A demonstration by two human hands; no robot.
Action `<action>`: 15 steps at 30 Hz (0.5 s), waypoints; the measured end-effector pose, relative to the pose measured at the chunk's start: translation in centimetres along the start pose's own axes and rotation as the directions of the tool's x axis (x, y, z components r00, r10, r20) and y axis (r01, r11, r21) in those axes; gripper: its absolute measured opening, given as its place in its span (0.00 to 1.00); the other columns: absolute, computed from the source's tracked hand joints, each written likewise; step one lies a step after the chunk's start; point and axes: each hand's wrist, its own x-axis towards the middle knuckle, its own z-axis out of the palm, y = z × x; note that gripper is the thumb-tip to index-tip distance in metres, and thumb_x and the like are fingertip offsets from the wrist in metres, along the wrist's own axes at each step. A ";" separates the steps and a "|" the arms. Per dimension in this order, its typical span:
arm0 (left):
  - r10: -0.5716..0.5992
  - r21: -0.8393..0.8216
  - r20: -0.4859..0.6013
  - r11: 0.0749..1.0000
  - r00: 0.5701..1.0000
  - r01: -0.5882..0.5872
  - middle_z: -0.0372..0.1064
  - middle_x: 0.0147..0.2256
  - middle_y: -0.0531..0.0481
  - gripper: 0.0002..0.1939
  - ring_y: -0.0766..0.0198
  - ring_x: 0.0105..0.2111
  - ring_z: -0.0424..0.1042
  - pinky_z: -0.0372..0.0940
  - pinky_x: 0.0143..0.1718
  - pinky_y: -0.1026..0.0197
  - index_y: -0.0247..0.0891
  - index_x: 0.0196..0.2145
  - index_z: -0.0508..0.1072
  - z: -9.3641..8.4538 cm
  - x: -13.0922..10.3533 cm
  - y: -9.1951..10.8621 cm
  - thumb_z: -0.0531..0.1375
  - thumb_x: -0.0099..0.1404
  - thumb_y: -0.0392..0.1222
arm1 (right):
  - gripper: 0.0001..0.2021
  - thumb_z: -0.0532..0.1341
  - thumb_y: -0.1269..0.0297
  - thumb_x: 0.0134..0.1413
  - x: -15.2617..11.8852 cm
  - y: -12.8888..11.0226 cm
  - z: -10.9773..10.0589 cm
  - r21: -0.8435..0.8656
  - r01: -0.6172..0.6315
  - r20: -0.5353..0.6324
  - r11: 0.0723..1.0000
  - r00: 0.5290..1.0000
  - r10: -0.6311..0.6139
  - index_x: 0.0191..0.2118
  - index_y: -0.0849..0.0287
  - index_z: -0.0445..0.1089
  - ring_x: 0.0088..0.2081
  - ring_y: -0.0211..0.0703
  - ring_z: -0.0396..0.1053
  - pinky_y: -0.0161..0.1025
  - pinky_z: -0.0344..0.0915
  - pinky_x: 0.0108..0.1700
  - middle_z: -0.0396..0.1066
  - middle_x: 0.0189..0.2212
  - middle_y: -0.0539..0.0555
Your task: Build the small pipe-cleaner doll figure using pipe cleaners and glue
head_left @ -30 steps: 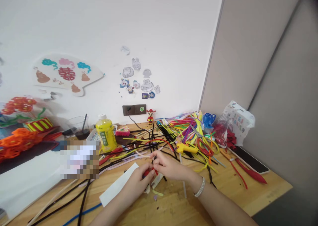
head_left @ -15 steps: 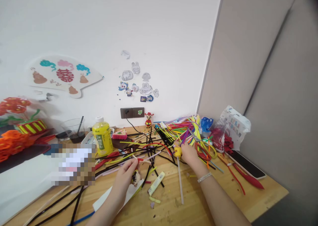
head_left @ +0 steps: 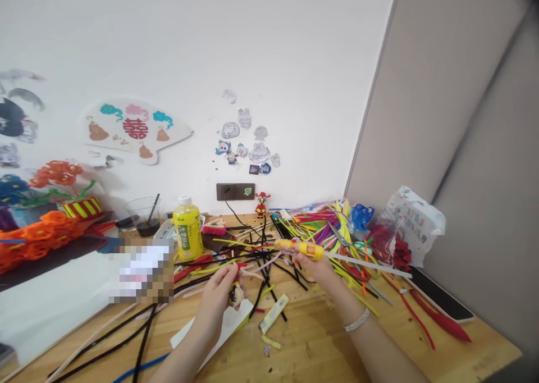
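Note:
My right hand [head_left: 314,268] is wrapped round a yellow glue gun [head_left: 309,250], its nozzle end pointing left. A long translucent glue stick [head_left: 370,264] sticks out of its back end toward the right. My left hand [head_left: 219,293] is closed on a small figure [head_left: 236,294] with pale and black parts and a red piece at its top. Pale stems stick out to the right of the figure. White paper [head_left: 229,329] lies beneath my left hand. A pale yellow packet [head_left: 274,314] rests on the table between my hands.
Black stems [head_left: 147,338] cross the wooden table [head_left: 311,343]. A yellow bottle [head_left: 187,231] stands at the back left, near a plastic cup [head_left: 143,217]. Colourful stems [head_left: 328,226], scissors [head_left: 338,234] and a phone [head_left: 440,296] lie to the right. A small red figure [head_left: 261,205] stands by the wall.
The glue gun has turned from upright, with its stick hanging down, to nearly level, with its stick toward the right. The whole view has shifted, showing more on the left.

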 end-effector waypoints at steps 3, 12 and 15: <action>-0.017 -0.020 -0.001 1.000 1.000 0.017 0.65 0.13 0.56 0.15 0.72 0.11 0.57 0.54 0.12 0.71 0.37 0.22 0.64 -0.1 0.1 -0.1 0.59 0.51 0.52 | 0.21 0.63 0.47 0.38 -1.3 -0.2 2.0 0.172 -0.044 0.073 0.984 0.997 0.032 0.35 0.58 0.67 0.34 0.48 0.70 0.46 0.66 0.38 0.72 0.32 0.56; -0.008 -0.054 0.038 0.998 0.999 0.010 0.66 0.14 0.55 0.13 0.72 0.12 0.58 0.53 0.13 0.71 0.37 0.22 0.64 0.2 -0.4 0.2 0.58 0.52 0.49 | 0.21 0.65 0.46 0.36 -1.9 -1.3 2.7 0.216 -0.149 0.168 0.965 0.979 0.114 0.32 0.59 0.71 0.36 0.51 0.70 0.48 0.65 0.42 0.73 0.33 0.57; -0.015 -0.048 0.037 0.999 0.999 0.017 0.66 0.14 0.55 0.14 0.72 0.12 0.58 0.53 0.13 0.70 0.37 0.22 0.64 0.3 -0.6 0.4 0.58 0.53 0.50 | 0.22 0.65 0.46 0.36 -2.0 -0.9 2.7 0.204 -0.165 0.159 0.965 0.978 0.134 0.33 0.60 0.71 0.36 0.50 0.70 0.48 0.65 0.42 0.73 0.33 0.57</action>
